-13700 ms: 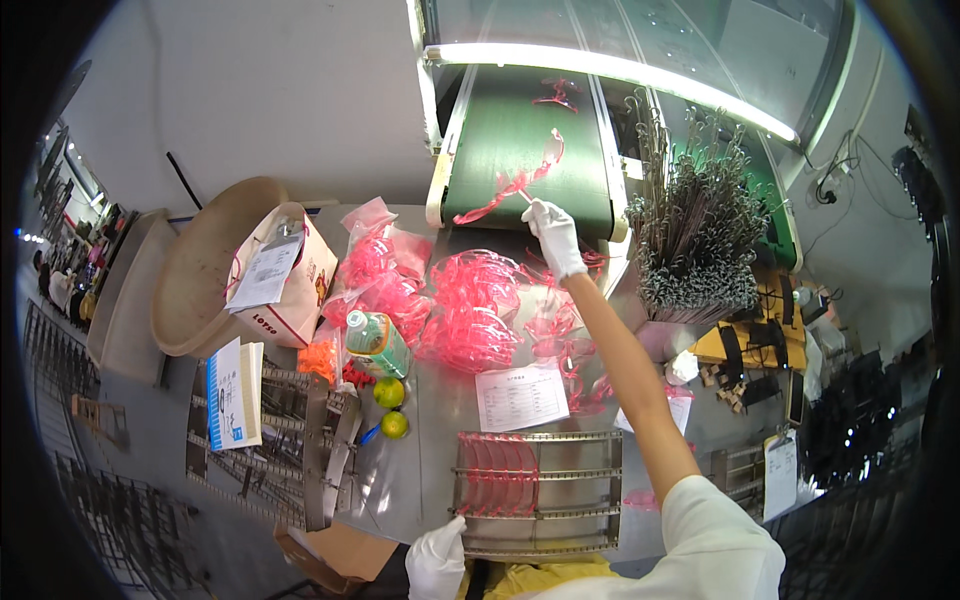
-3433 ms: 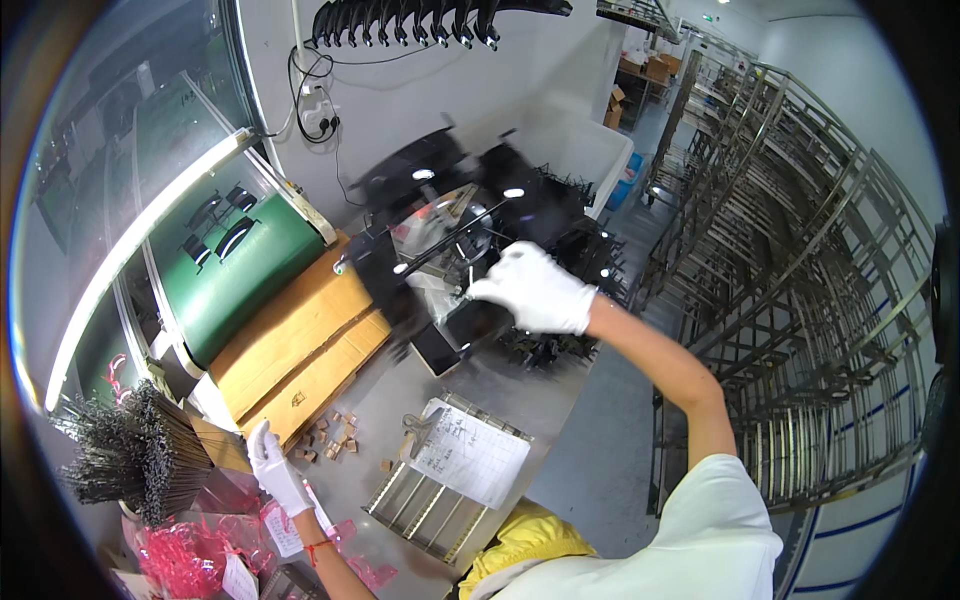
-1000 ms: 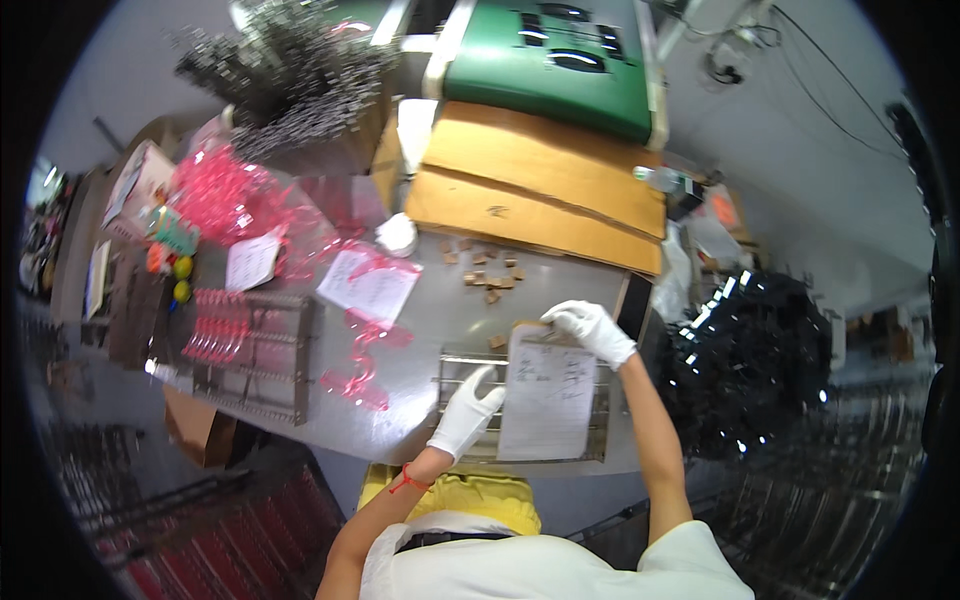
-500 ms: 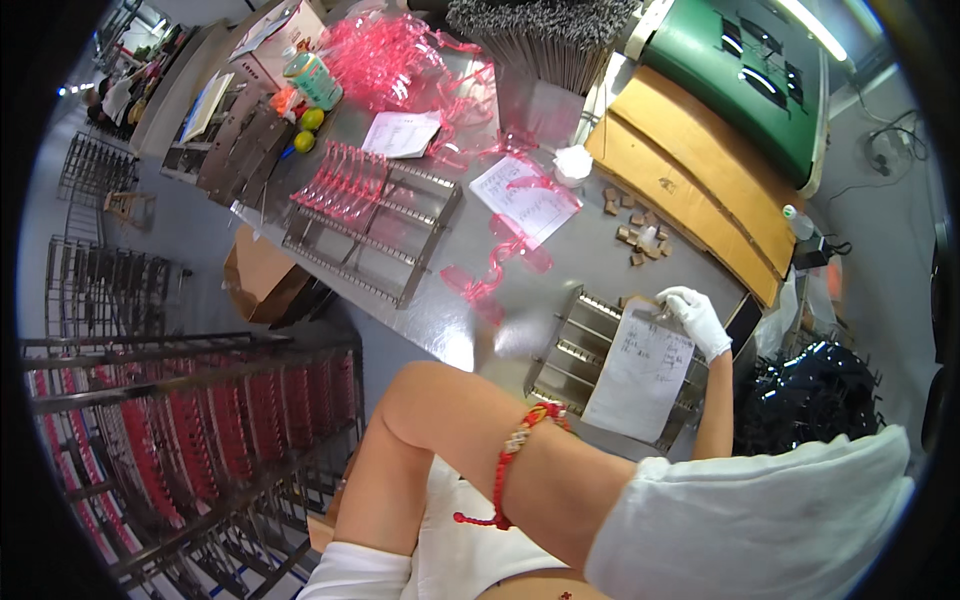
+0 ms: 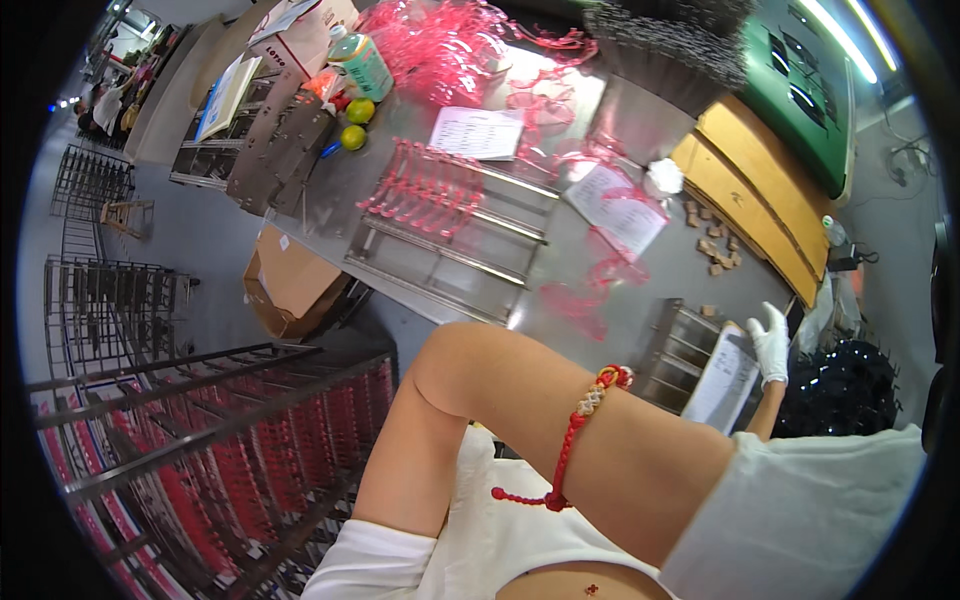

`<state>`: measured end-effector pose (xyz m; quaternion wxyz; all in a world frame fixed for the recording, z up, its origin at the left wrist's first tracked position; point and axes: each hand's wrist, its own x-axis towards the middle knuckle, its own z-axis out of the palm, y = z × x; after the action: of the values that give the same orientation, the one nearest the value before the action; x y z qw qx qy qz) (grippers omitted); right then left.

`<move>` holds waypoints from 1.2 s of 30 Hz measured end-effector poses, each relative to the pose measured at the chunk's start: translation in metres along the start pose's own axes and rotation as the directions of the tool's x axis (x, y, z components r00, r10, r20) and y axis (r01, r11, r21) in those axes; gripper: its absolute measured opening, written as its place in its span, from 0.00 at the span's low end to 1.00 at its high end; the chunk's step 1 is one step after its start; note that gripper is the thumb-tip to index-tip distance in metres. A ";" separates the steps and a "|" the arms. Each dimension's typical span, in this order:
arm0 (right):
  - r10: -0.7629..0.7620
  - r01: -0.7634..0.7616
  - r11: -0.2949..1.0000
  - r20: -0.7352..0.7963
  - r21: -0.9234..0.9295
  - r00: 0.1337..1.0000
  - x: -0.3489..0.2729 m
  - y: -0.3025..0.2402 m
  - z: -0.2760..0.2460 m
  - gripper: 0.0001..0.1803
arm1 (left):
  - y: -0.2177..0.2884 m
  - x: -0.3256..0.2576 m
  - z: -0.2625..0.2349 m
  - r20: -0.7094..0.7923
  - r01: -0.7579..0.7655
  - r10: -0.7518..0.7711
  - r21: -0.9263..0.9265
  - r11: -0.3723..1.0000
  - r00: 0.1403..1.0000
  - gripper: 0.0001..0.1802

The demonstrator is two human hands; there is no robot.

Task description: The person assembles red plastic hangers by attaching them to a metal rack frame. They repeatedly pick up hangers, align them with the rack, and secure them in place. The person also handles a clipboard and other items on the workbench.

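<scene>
My right hand (image 5: 770, 345), in a white glove, is raised with fingers and thumb apart beside a clipboard (image 5: 722, 378). The clipboard bears a handwritten sheet and lies over a slotted metal rack (image 5: 672, 352). My left arm is bent across the view, with a red braided bracelet (image 5: 580, 425) around the wrist. Close up at the lower right is white cloth, apparently the glove of my left hand (image 5: 800, 510); its fingers are out of sight. Farther off, clear pink eyewear parts (image 5: 425, 195) stand in a row on a larger metal rack (image 5: 440, 280).
Pink pieces (image 5: 430, 50) are heaped at the back of the metal table. Papers (image 5: 477, 133), small brown blocks (image 5: 715, 245), yellow boards (image 5: 750, 190), a bottle (image 5: 360, 62) and green fruits (image 5: 353, 137) also lie there. Loaded racks (image 5: 220, 460) and a cardboard box (image 5: 290, 280) stand left.
My view has swung left, so the table things appear farther right. My right hand's fingers, earlier at the clipboard's top edge, are now spread beside it. My left arm stays bent across.
</scene>
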<state>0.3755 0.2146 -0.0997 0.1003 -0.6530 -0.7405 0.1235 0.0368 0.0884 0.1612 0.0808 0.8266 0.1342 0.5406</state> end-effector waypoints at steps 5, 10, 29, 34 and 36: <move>0.061 -0.017 0.940 -0.116 0.341 0.991 -0.008 -0.182 -0.009 0.12 | -0.006 -0.038 -0.101 0.079 -0.029 0.021 0.099 0.995 0.997 0.09; -0.319 0.229 0.781 0.057 0.581 0.946 0.041 -0.373 0.022 0.13 | 0.007 -0.049 -0.190 0.309 -0.252 -0.022 0.813 0.526 0.951 0.11; -0.065 0.147 0.987 -0.690 0.060 0.721 0.496 -0.558 0.116 0.15 | -0.137 -0.224 -0.368 0.085 0.697 -0.784 0.404 0.592 0.615 0.21; 0.199 0.145 0.926 -0.776 0.349 0.599 0.585 -0.543 0.141 0.26 | -0.107 -0.287 -0.354 -0.190 0.741 -0.964 -0.671 -0.009 -0.184 0.30; -0.100 -0.105 0.963 -0.691 -0.249 0.716 0.612 -0.504 0.156 0.25 | -0.108 -0.341 -0.367 -0.294 0.949 -0.956 -0.296 0.113 0.022 0.29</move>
<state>-0.2258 0.7546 -0.0977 0.2816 -0.6594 -0.6567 -0.2337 -0.4428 0.0814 -0.0186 0.3959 0.3854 0.6592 0.5100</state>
